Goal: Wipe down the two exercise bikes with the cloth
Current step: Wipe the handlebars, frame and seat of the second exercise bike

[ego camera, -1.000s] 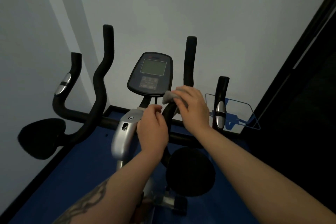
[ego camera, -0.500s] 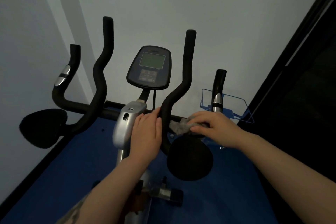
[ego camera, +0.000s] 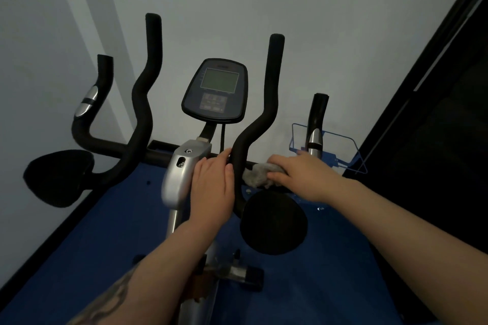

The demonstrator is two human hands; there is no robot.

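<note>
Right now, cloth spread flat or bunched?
Bunched. The grey cloth is a crumpled wad under the right hand, pressed on the handlebar crossbar.

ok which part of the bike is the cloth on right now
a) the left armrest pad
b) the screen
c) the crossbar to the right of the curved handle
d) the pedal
c, the right hand presses the grey cloth onto the crossbar, far below the screen.
</note>
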